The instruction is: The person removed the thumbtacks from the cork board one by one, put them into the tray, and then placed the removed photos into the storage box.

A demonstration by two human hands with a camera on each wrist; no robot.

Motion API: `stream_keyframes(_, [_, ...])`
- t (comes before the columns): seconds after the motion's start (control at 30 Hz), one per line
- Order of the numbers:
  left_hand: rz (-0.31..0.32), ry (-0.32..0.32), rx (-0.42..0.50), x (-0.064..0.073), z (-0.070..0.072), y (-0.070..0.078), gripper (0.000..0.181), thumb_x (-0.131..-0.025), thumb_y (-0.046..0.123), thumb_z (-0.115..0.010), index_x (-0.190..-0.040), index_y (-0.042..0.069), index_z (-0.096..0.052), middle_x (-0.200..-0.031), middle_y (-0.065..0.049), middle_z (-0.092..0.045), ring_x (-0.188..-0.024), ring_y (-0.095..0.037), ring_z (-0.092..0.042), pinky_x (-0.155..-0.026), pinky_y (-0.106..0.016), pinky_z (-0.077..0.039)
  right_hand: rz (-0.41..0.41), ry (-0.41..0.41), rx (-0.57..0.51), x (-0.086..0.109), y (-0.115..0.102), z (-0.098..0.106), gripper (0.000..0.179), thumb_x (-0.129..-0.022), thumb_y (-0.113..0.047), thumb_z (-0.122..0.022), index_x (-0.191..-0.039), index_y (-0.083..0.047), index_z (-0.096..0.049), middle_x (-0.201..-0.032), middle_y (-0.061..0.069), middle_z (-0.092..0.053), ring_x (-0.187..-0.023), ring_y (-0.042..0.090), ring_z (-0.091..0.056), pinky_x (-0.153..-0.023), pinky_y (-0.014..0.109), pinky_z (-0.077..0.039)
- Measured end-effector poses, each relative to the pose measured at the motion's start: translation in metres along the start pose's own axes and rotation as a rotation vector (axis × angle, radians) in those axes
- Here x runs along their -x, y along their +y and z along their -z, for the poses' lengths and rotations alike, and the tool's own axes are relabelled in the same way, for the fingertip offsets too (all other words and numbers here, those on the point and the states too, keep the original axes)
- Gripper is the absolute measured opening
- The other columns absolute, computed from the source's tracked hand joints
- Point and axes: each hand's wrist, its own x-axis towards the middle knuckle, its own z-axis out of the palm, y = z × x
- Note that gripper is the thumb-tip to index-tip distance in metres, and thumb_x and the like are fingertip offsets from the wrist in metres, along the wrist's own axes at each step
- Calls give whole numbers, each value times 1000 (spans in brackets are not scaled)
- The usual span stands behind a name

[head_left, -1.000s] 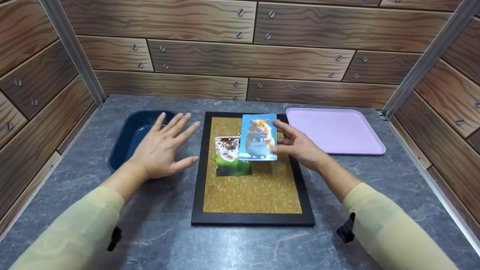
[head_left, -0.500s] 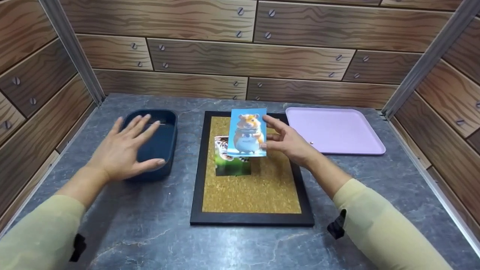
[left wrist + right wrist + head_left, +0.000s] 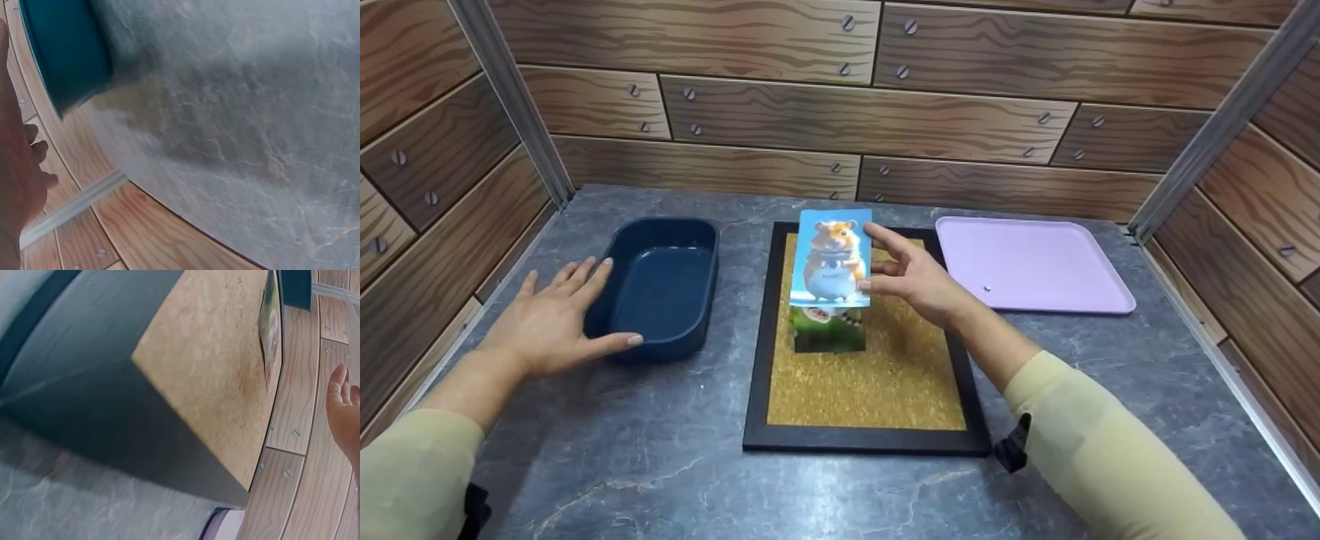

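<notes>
My right hand pinches the right edge of a blue picture card showing a hamster, with the thumb in front. That card is held above the cork board and hides the upper part of a tiger picture on the cork. A slice of the tiger picture also shows in the right wrist view. My left hand is spread, its fingers by the left side of a dark blue bin and its thumb at the near-left corner. Whether it touches the bin I cannot tell.
A lilac tray lies at the back right, with a tiny shiny pin-like object near its front-left corner. The board's black frame lies on the grey marbled table. Wood-patterned walls enclose the back and sides.
My right hand has carried the hamster card leftward, over the tiger picture. My left hand has moved left, from over the bin's right side to its left edge, uncovering the inside.
</notes>
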Motion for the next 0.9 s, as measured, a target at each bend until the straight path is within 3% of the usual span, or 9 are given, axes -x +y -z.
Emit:
stream_keyframes(0.47, [71,-88,40,3,-15,-14,129,-91,88,-47,-166,-9,-7,-167,-39,-14,-153,-60,-16,-114,-83,-7,27,-15,-23,-18,-7,-20,89,-98,-1,-73,-171,-13,-22,-166,13,-34,-141,35,-52,-105,40,-54])
stream_keyframes(0.63, [69,-94,38,3,-15,-15,127,-93,87,-46,-165,-11,-11,-167,-39,-16,-153,-59,-17,-114,-83,-7,40,-5,-30,-28,-11,-30,90,-97,1,-73,-170,-12,-23,-160,17,-39,-140,36,-53,-106,42,-54])
stream_keyframes(0.9, [67,-93,45,5,-14,-18,125,-94,85,-46,-164,-13,-12,-166,-40,-17,-152,-60,-19,-114,-83,-8,60,-7,-54,-46,-19,-51,89,-95,5,-73,-169,-10,-25,-165,16,-36,-141,38,-52,-106,42,-54])
